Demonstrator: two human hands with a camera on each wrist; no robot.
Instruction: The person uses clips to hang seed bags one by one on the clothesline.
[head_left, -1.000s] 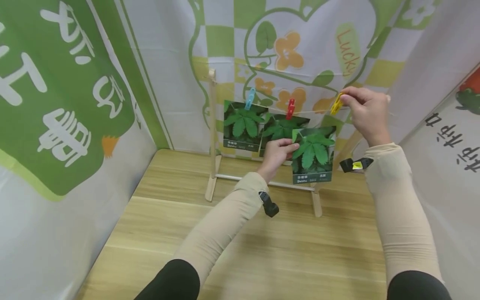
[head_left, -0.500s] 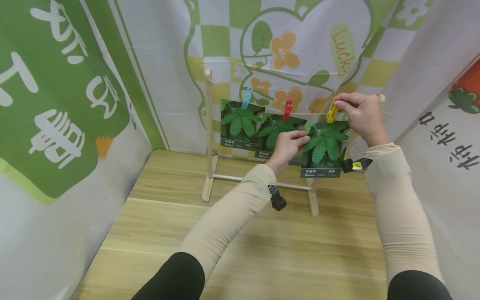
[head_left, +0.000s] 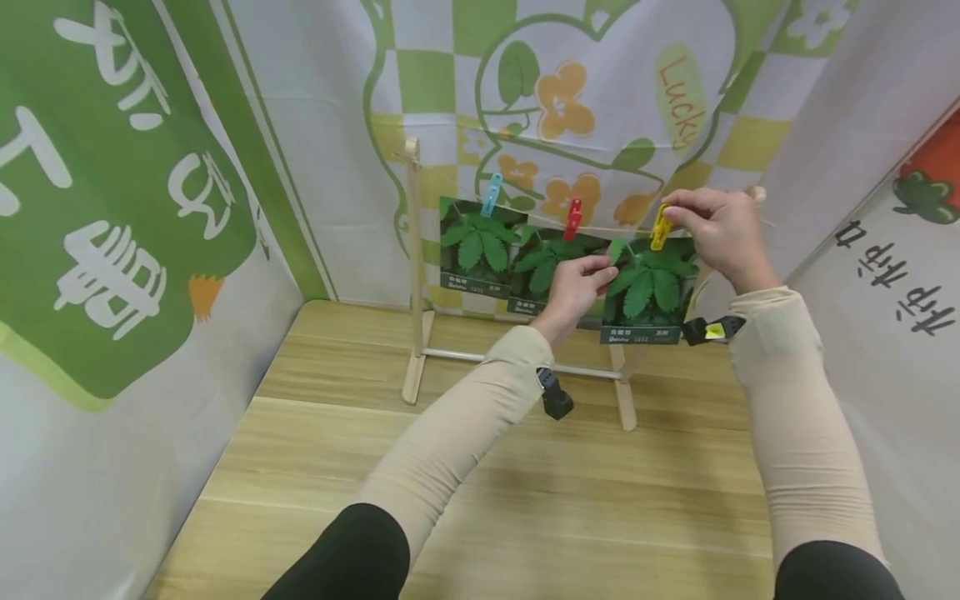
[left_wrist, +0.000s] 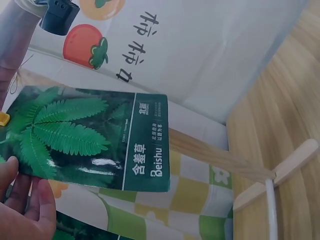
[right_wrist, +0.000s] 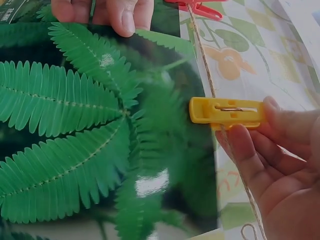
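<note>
My left hand (head_left: 573,292) pinches the left edge of a dark green card (head_left: 647,292) printed with fern-like leaves. In the right wrist view, my right hand (right_wrist: 285,165) pinches the tail end of a yellow clothespin (right_wrist: 227,111), whose front lies over the card's top edge and the twine (right_wrist: 202,50). Two matching cards hang to the left on the same line. A light blue clothespin (head_left: 491,196) is on the far left card (head_left: 480,248), and a red clothespin (head_left: 573,219) on the middle card (head_left: 536,260), which my left hand partly hides.
The twine runs between wooden posts, the left post (head_left: 415,250) standing on a foot on the wooden tabletop (head_left: 450,500). A pale crossbar (head_left: 455,355) joins the feet. A printed curtain (head_left: 427,83) hangs close behind, with white panels at both sides.
My left hand has moved right and raised the card to the line. The yellow clothespin in my right hand has come left and down onto the card's top edge.
</note>
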